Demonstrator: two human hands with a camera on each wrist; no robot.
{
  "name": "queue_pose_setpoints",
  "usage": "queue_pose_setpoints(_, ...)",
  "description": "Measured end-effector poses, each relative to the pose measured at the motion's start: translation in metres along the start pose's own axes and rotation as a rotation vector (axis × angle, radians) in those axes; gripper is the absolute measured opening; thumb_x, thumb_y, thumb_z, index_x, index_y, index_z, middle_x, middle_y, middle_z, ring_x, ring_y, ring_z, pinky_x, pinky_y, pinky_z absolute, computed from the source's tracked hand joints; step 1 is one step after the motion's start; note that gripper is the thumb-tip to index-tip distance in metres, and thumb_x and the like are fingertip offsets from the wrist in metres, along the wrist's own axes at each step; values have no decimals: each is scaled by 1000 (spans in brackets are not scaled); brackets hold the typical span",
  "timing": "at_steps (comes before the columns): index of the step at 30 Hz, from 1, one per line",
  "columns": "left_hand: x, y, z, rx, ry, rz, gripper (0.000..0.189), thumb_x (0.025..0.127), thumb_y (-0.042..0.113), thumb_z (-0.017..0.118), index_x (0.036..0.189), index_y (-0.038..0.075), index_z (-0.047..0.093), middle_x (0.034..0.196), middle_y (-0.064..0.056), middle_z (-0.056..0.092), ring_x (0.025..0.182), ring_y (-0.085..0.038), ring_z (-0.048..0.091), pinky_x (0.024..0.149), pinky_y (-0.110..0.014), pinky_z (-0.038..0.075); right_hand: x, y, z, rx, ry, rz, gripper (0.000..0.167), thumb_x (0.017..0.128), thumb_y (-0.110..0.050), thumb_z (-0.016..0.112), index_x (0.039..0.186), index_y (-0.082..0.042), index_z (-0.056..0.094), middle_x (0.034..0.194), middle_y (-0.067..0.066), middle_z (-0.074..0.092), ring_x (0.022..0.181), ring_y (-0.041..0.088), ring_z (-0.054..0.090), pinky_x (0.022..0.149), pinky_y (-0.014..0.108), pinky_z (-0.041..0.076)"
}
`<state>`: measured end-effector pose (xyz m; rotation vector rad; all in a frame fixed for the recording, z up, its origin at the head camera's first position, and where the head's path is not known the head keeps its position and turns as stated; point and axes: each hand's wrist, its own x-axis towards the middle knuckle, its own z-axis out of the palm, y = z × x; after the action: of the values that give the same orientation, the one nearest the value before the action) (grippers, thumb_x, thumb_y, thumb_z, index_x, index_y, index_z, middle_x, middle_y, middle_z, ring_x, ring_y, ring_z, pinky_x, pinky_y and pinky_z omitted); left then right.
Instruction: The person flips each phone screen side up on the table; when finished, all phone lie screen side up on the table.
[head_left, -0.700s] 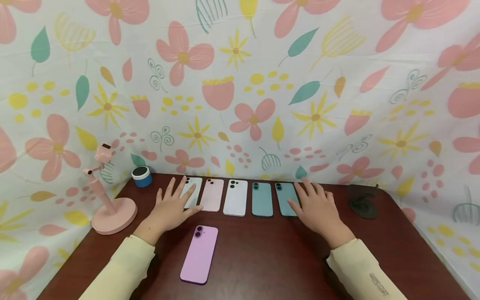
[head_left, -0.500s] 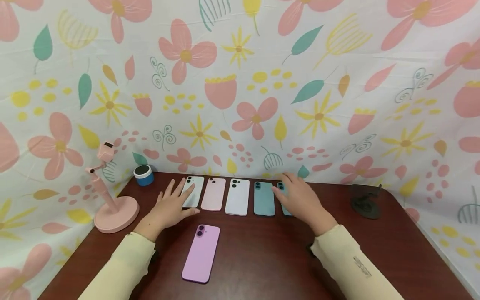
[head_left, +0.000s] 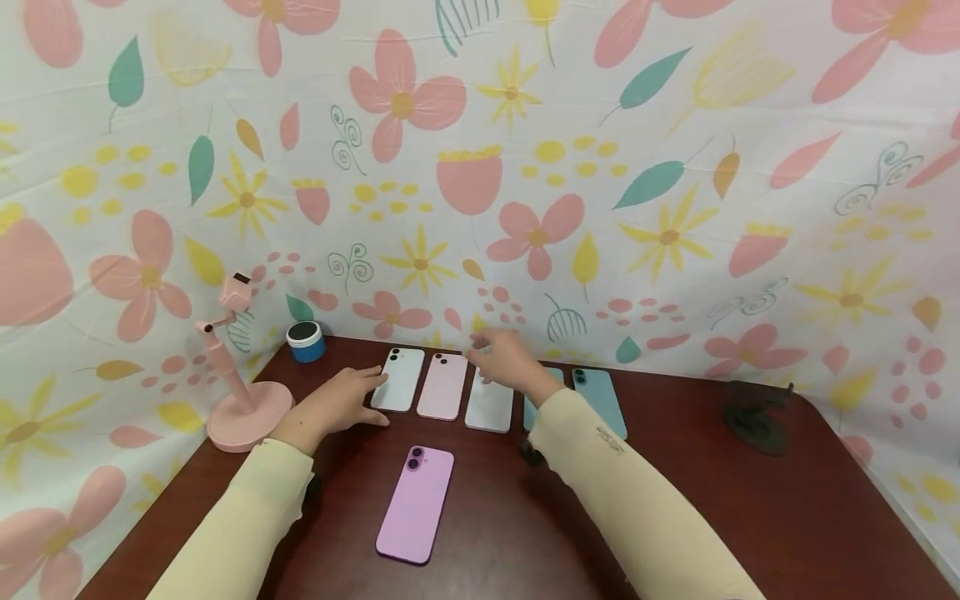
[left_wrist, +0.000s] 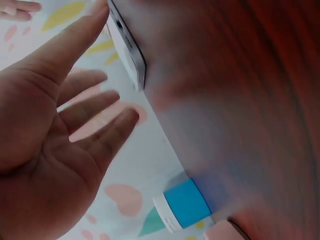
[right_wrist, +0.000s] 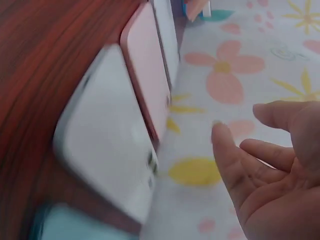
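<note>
Several phones lie back-up in a row along the table's far edge. My left hand [head_left: 337, 404] is at the left side of the leftmost, pale phone [head_left: 402, 385], fingers extended and holding nothing; whether they touch it I cannot tell. My right hand [head_left: 508, 360] hovers over the camera end of the white phone [head_left: 490, 410], fingers loosely bent and apart from it in the right wrist view. Between these two phones is a pink phone [head_left: 442, 387]. A teal phone [head_left: 553, 376] is partly hidden by my right sleeve, with another teal phone [head_left: 602, 406] beyond. Nearer lies a purple phone [head_left: 416, 504].
A pink stand [head_left: 251, 417] with a round base is at the table's left, near a blue and white round container [head_left: 306, 343]. A dark stand [head_left: 757, 421] sits at the far right. Floral cloth [head_left: 540, 167] hangs right behind the table [head_left: 675, 492].
My right hand has moved left from the rightmost teal phone to above the white phone. My left fingers have drawn back from over the leftmost phone. The head view has turned slightly left.
</note>
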<state>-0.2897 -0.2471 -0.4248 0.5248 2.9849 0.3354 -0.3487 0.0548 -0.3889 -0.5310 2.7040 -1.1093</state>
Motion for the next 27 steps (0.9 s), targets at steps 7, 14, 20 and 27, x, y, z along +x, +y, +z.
queue_pose_setpoints(7, 7, -5, -3, -28, -39, -18, 58, 94, 30, 84, 142, 1, 68, 148, -20, 66, 142, -41, 60, 119, -55, 49, 45, -12, 42, 221, -64, -23, 51, 107, -12, 62, 151, 11, 52, 147, 30, 63, 93, 31, 80, 80, 34, 67)
queue_pose_setpoints(14, 15, -5, 3, -21, -23, -11, 48, 93, 25, 85, 134, 4, 75, 145, -20, 69, 139, -39, 62, 118, -53, 49, 72, -13, 71, 82, 17, -46, 25, 104, -7, 64, 120, 12, 69, 110, 23, 75, 79, 24, 76, 74, 31, 63)
queue_pose_setpoints(20, 19, -5, 9, 9, 17, 25, 40, 93, 25, 85, 126, 5, 79, 139, -19, 73, 132, -38, 68, 115, -52, 53, 88, -11, 82, -21, 54, -42, 15, 101, -4, 64, 105, 9, 69, 101, 17, 73, 90, 21, 68, 81, 34, 58)
queue_pose_setpoints(27, 22, -6, 8, 67, 49, 34, 38, 92, 28, 86, 122, 6, 82, 131, -17, 77, 122, -35, 74, 106, -48, 59, 95, -24, 91, -248, 35, -84, 39, 105, -8, 61, 143, 4, 64, 147, 21, 66, 135, 33, 65, 111, 42, 56)
